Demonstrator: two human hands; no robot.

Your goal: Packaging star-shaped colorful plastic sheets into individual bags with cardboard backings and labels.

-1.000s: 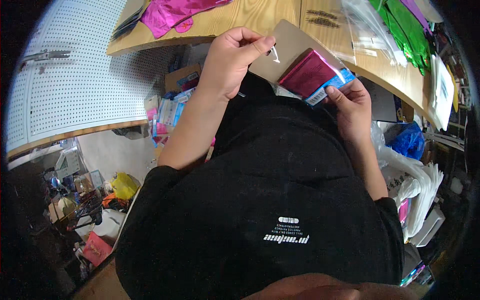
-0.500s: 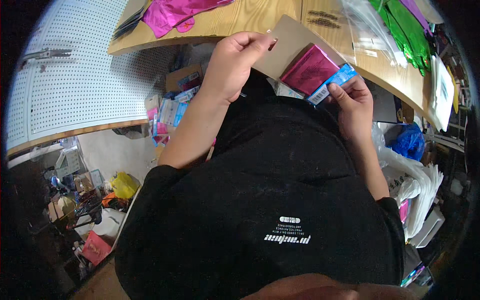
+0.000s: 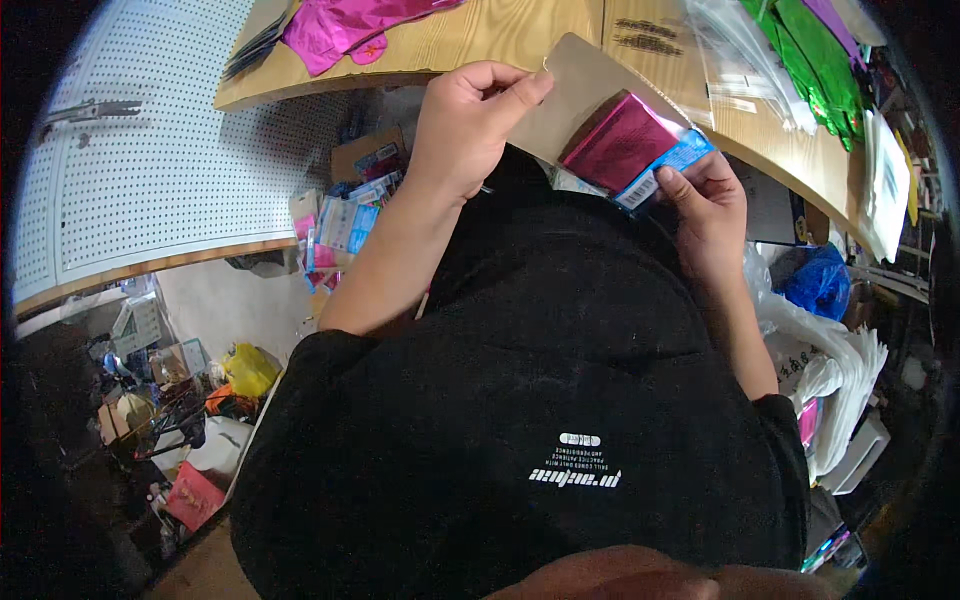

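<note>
A flat packet with a plain tan-grey upper part is held up between both my hands at the table's near edge. Inside it sits a folded shiny magenta foil piece, and a blue strip with a barcode runs along its lower right end. My left hand pinches the upper left edge between thumb and fingers. At the opposite end, my right hand grips the blue strip, thumb on top and fingers partly hidden behind.
On the wooden table lie magenta foil, clear plastic sleeves and green foil. Below, to the left, are several packets in a heap. White plastic bags hang at my right, beneath a blue bag.
My left thumb has slid slightly along the packet's corner, covering the small hole that showed there. The packet has tilted a little; my right hand stays in place.
</note>
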